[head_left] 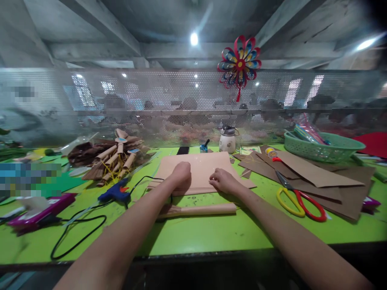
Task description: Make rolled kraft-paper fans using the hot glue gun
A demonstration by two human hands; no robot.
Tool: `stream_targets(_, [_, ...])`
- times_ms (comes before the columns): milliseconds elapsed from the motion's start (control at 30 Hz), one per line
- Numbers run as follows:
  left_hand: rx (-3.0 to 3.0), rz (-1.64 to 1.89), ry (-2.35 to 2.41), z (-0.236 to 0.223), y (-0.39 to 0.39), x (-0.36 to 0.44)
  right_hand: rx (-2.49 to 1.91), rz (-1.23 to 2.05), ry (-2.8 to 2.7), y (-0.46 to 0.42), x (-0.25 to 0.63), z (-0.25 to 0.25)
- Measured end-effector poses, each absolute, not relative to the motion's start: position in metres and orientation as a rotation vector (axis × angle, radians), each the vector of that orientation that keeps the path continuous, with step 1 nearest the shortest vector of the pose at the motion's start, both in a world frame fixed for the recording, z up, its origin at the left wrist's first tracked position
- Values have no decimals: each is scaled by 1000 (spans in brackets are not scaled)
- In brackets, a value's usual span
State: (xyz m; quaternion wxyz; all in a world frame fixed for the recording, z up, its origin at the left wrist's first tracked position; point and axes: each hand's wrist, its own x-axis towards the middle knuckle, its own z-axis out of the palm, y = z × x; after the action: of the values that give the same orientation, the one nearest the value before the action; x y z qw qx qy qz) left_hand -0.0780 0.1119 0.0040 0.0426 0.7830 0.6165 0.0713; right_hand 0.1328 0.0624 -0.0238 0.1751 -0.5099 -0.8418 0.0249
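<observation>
The tan paper sheets (199,165) lie flat in the middle of the tabletop (211,241), straight ahead of the person, likely so that both arms reach them evenly. The left hand (182,174) rests on their left part, fingers curled under, perhaps to keep the layers from sliding; whether its grip pinches any paper, I cannot tell. The right hand (223,181) is at their right part with fingers bent, and I cannot tell whether that grip is closed on an edge. A paper roll (208,209) lies crosswise on the near side, between the forearms. To the left, the blue glue gun (115,194) lies beside a heap of paper rolls (116,159), its black cord (104,219) looped on the tabletop. To the right, scissors (288,186) overlap the dark brown sheets (320,194), their handles facing the person, presumably for easy pick-up. A green basket (320,152) sits beyond.
</observation>
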Motion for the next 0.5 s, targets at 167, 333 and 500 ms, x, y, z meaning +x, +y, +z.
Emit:
stream_targets(167, [2184, 310, 1801, 12, 125, -97, -1432, 114, -2385, 61, 134, -22])
stream_targets(333, [1992, 535, 1668, 32, 124, -107, -1413, 132, -2378, 61, 136, -21])
stream_targets(500, [1927, 824, 1410, 79, 81, -111, -1393, 139, -2399, 60, 138, -19])
